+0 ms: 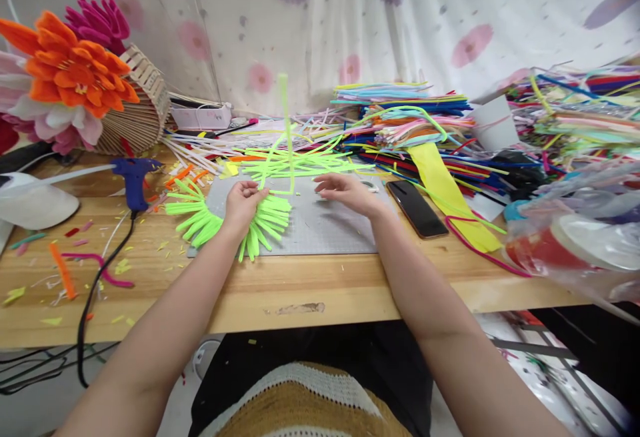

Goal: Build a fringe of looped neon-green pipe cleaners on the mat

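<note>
My left hand pinches the end of a bright green fuzzy chain of looped petals, which fans out in a curve on both sides of the wrist. From near its fingertips a green pipe cleaner rises upright, bent at its lower end. To the right, above the grey cutting mat, my right hand is held with its fingers apart and nothing between them. Loose green pipe cleaners lie behind both hands.
A blue glue gun with its cord stands left, near a basket of fuzzy flowers. On the right are a phone, a yellow strip and a plastic-wrapped tub. Pipe cleaner bundles fill the back.
</note>
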`<action>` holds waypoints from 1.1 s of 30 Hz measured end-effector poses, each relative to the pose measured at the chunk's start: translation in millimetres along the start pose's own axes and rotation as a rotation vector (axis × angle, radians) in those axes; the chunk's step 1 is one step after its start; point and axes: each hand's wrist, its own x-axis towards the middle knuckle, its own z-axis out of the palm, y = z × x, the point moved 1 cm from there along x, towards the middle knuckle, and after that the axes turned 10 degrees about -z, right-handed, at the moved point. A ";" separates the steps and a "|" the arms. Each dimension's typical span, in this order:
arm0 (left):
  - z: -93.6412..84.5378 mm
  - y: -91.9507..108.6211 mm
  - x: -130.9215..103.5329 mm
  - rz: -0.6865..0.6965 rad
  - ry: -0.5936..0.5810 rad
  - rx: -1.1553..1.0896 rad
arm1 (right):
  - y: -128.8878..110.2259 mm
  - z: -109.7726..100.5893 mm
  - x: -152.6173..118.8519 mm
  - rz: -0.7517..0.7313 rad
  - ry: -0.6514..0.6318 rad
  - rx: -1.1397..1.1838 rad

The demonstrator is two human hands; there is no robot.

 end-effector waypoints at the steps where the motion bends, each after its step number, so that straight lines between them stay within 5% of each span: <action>1: 2.0 -0.6 -1.9 0.000 -0.043 0.028 | 2.0 12.0 3.4 -0.020 -0.020 0.011; 6: 6.6 -3.6 -7.2 -0.013 -0.108 0.114 | 11.7 49.6 15.9 -0.015 -0.174 0.168; 14: 6.5 -1.0 -10.2 -0.091 -0.181 0.031 | 9.4 46.9 13.8 -0.013 -0.255 0.200; 19: 4.8 1.3 -10.4 -0.134 -0.185 0.002 | 8.4 47.2 13.5 0.023 -0.202 0.290; 28: 6.9 1.3 -13.5 -0.133 -0.358 -0.012 | 13.3 52.7 13.5 0.119 -0.091 0.303; 33: 6.8 2.1 -14.2 -0.111 -0.332 0.017 | 18.7 55.6 14.8 0.118 -0.092 0.326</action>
